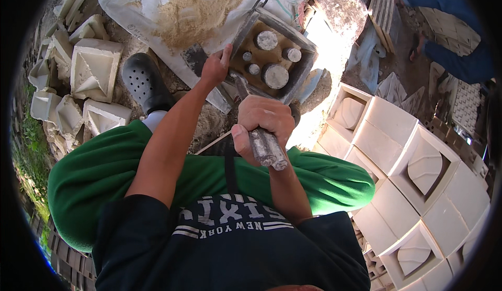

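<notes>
A square grey box mold lies in front of me, holding damp brown material with several round pale-topped plugs standing in it. My left hand rests against the mold's left wall, one finger stretched along it and the others partly hidden. My right hand is closed around a grey, crusted metal tool at the near corner. Its thick rounded ends point toward me, while its narrow far end reaches the mold's near-left edge. A flat dark trowel-like piece lies left of my left hand.
Sand is heaped on a white sheet beyond the mold. Broken pale blocks are piled at left, near my clog. Finished pale blocks are stacked at right. Another person's blue-clad legs show at far right.
</notes>
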`<state>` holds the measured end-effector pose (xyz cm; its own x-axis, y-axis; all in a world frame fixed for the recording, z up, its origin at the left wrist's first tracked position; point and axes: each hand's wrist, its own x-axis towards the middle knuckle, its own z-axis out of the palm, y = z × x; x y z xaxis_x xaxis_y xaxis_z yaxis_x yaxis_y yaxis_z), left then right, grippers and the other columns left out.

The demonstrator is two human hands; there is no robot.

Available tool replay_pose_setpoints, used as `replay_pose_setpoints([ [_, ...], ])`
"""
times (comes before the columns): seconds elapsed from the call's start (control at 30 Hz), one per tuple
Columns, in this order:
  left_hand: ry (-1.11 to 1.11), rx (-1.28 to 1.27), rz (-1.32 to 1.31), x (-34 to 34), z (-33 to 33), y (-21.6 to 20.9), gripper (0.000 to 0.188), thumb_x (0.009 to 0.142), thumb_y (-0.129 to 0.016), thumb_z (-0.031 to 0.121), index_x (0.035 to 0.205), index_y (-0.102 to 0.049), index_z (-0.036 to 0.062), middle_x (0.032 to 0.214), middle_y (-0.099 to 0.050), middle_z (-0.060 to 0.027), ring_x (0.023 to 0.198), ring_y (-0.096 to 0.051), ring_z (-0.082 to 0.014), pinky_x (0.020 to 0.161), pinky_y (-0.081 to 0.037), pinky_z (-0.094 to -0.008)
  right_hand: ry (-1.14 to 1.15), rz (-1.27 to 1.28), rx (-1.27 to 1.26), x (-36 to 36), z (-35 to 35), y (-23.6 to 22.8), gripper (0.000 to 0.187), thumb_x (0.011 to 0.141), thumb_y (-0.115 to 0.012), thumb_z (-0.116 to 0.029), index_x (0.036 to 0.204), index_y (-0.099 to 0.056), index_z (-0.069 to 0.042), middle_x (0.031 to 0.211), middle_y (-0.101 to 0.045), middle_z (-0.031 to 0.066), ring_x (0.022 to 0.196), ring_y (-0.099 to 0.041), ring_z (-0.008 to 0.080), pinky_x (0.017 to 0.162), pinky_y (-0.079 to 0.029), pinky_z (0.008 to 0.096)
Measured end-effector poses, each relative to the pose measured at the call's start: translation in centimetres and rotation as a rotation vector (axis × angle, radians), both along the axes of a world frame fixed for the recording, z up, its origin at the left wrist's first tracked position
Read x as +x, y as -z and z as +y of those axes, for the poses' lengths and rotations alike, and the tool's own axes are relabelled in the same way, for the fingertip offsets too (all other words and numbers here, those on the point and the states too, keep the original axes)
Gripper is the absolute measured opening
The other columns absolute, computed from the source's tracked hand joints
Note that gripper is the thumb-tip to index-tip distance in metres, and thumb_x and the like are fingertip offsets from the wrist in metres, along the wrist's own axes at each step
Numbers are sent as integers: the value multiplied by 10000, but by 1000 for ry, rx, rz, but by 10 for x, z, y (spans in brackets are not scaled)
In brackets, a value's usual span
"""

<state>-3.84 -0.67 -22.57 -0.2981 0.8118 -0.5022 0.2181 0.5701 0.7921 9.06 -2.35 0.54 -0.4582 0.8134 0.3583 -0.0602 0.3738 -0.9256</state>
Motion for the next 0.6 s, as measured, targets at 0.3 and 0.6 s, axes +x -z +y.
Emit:
replay_pose_setpoints([
  [0.3,1,-14,8,0,1,-4,733,983,-333,648,942,-658,-8,884,-635,-288,905,-576,-502,806,-454,-489,-83,5,33,-3,-20,-2,208,559,-690,19,624,-520,-82,548,-461,33,467,-476,227,473,-378,330],
  [0.6,-38,18,41,3,-2,-1,737,985,-334,645,1039,-676,-6,935,-647,-296,952,-582,-498,843,-452,-493,-62,26,55,-2,-29,7,212,562,-695,6,625,-514,-86,556,-472,30,469,-479,229,482,-389,331],
])
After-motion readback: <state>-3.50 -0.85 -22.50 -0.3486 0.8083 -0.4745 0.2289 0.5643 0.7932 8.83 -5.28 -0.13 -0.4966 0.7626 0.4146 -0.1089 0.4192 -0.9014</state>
